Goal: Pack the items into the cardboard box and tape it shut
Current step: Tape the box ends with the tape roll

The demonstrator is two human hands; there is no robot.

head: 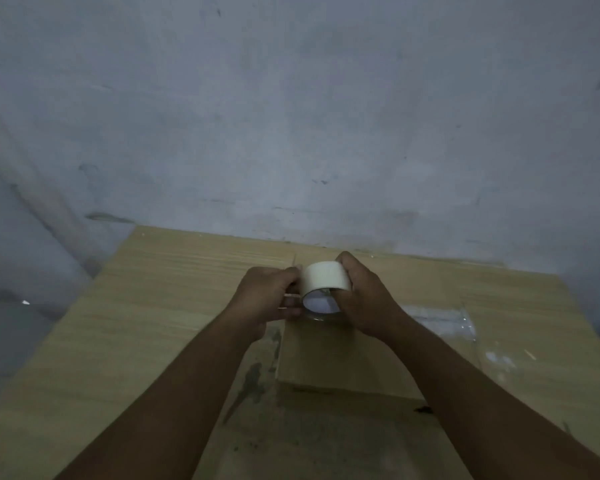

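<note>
Tape roll: a roll of pale, cream-coloured tape [323, 278], held in the air between both hands, just above the far end of the box. Its open core faces toward the camera and a little down.

Right hand: the right hand [368, 299] grips the roll from the right side. The fingers go over the top of the roll and the thumb curls at the lower rim, near the core.

Left hand: the left hand [267, 296] is at the left edge of the roll with curled fingers, and the fingertips pinch there. Whether it holds the free end of the tape, I cannot tell.

Cardboard box: the cardboard box [326, 358] lies on the table under the hands. Its top looks flat and closed. The near edge of the top shows between the two forearms. If some tape is already on it, the dim light does not let me tell.

Table: a light wooden table [153, 306] that stands against the wall, with dark stains [253, 379] just left of the box.

Plastic: a piece of clear plastic [444, 318] lies flat on the table, to the right of the box, behind the right forearm.

Wall: a grey, marked wall [291, 116] fills the upper part of the view.
</note>
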